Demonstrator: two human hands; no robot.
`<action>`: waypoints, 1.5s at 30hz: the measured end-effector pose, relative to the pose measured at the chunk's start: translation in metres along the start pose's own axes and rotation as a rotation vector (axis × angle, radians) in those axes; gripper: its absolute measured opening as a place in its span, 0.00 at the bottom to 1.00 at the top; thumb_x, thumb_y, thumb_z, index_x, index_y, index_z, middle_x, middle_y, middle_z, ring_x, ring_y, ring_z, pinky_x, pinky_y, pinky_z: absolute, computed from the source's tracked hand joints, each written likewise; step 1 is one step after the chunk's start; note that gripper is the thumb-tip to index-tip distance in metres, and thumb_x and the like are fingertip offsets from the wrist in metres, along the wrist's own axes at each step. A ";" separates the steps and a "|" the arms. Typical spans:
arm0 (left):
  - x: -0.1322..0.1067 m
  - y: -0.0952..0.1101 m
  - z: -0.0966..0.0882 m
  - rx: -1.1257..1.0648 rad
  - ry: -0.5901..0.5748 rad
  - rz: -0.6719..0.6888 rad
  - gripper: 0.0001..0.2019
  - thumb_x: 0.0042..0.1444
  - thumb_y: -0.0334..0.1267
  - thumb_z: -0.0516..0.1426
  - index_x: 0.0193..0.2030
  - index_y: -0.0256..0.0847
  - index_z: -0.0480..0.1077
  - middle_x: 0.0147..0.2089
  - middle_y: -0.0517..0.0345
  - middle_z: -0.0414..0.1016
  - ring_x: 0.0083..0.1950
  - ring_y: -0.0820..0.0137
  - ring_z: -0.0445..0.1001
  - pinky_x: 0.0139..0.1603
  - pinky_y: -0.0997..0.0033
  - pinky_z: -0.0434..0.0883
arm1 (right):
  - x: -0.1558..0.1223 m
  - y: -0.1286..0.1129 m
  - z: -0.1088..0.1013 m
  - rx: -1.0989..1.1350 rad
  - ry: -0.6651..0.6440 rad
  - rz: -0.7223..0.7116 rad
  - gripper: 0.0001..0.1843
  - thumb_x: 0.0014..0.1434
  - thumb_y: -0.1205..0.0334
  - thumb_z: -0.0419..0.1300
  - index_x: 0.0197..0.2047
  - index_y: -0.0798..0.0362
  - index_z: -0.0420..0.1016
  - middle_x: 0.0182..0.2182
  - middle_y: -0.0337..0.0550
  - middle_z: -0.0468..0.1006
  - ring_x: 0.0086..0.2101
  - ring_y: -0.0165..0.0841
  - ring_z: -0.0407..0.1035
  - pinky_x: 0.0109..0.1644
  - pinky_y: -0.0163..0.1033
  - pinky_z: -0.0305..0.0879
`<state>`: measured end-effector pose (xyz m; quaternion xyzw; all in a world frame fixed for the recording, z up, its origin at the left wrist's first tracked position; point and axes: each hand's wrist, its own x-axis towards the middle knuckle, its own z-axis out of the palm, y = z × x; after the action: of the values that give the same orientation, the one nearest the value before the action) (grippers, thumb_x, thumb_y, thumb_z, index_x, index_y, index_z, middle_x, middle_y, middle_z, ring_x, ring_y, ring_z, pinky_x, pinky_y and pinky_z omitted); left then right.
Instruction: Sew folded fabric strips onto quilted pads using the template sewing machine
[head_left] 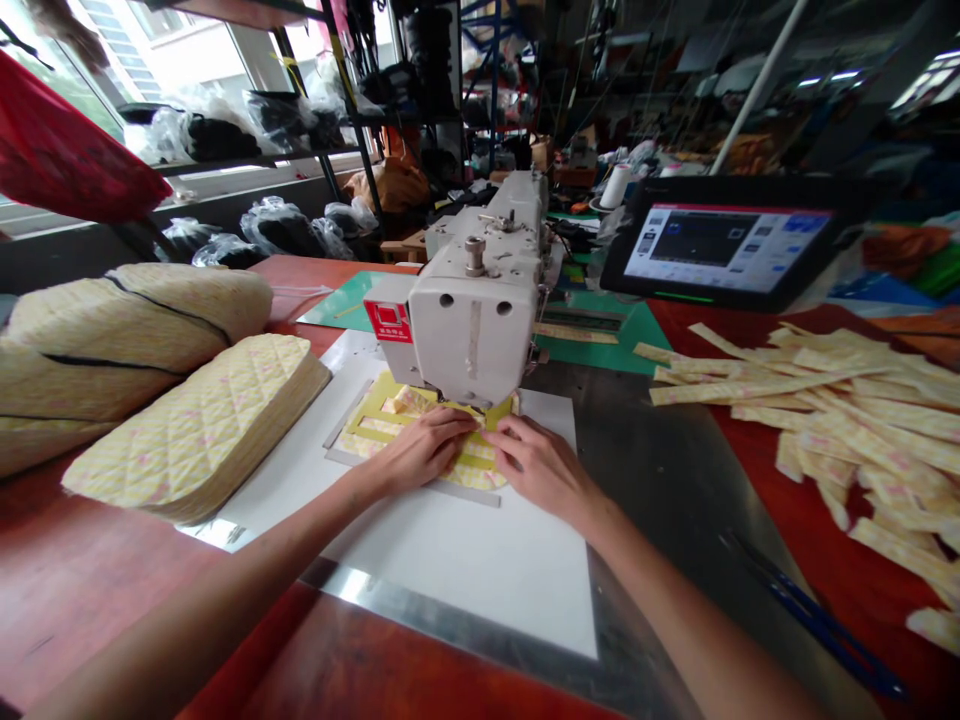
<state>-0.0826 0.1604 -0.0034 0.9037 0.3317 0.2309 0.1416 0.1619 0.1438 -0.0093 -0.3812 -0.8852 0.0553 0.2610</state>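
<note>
A yellow slotted template (379,433) lies over a yellow-and-pink fabric piece on a white sheet (465,560), under the head of a sewing machine (472,330). My left hand (427,445) rests on the template, its fingers bent together at a fabric strip just below the machine head. From the other side, my right hand (544,465) pinches at the same strip, thumb and fingertips close to my left fingertips. The strip is mostly hidden by the fingers. Another bunched fabric strip (412,400) shows in the template, left of the machine's needle area.
On the left stand a stack of quilted fabric pieces (202,410) and tied bundles (127,330). Many loose fabric strips (840,400) lie heaped on the right, beneath a control screen (727,245). Blue-handled tweezers (825,620) lie near the front right.
</note>
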 end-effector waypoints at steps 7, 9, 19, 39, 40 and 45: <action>0.001 -0.005 0.007 0.006 0.037 0.053 0.17 0.71 0.30 0.49 0.62 0.38 0.71 0.58 0.43 0.74 0.60 0.59 0.72 0.64 0.57 0.72 | 0.005 0.007 0.009 0.115 0.058 0.099 0.18 0.67 0.71 0.56 0.53 0.48 0.80 0.47 0.46 0.78 0.46 0.37 0.75 0.53 0.42 0.74; 0.001 -0.005 0.008 0.054 0.037 0.046 0.18 0.71 0.30 0.50 0.63 0.38 0.72 0.57 0.42 0.72 0.58 0.58 0.71 0.63 0.56 0.72 | 0.005 0.009 0.011 0.125 0.068 0.107 0.18 0.66 0.71 0.56 0.52 0.48 0.81 0.46 0.46 0.77 0.46 0.38 0.74 0.54 0.43 0.74; 0.001 0.001 0.001 0.129 -0.030 -0.019 0.22 0.67 0.29 0.50 0.64 0.41 0.72 0.54 0.45 0.74 0.53 0.58 0.71 0.58 0.56 0.72 | 0.001 0.009 0.012 0.050 0.064 0.066 0.22 0.66 0.73 0.55 0.56 0.45 0.81 0.41 0.46 0.75 0.45 0.40 0.71 0.53 0.47 0.73; 0.008 -0.006 0.016 -0.092 0.249 -0.041 0.15 0.60 0.25 0.54 0.48 0.36 0.79 0.51 0.47 0.82 0.51 0.63 0.81 0.59 0.61 0.77 | -0.011 0.028 0.000 0.068 0.052 0.034 0.24 0.66 0.74 0.54 0.58 0.44 0.80 0.39 0.45 0.74 0.44 0.42 0.69 0.53 0.49 0.73; 0.010 -0.008 0.017 -0.090 0.254 -0.033 0.15 0.60 0.25 0.54 0.47 0.36 0.79 0.51 0.47 0.83 0.51 0.63 0.82 0.58 0.62 0.78 | -0.009 0.030 0.000 0.061 0.054 0.028 0.24 0.66 0.74 0.54 0.58 0.44 0.80 0.38 0.45 0.74 0.44 0.42 0.69 0.53 0.49 0.73; 0.013 -0.019 0.014 -0.090 0.233 -0.047 0.14 0.60 0.26 0.55 0.48 0.38 0.79 0.49 0.50 0.84 0.49 0.64 0.82 0.56 0.63 0.78 | -0.002 0.028 0.002 0.009 0.070 -0.019 0.23 0.66 0.73 0.55 0.58 0.46 0.79 0.36 0.45 0.74 0.41 0.40 0.70 0.50 0.47 0.73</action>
<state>-0.0770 0.1818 -0.0195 0.8555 0.3563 0.3456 0.1476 0.1803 0.1619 -0.0201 -0.3733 -0.8788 0.0434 0.2942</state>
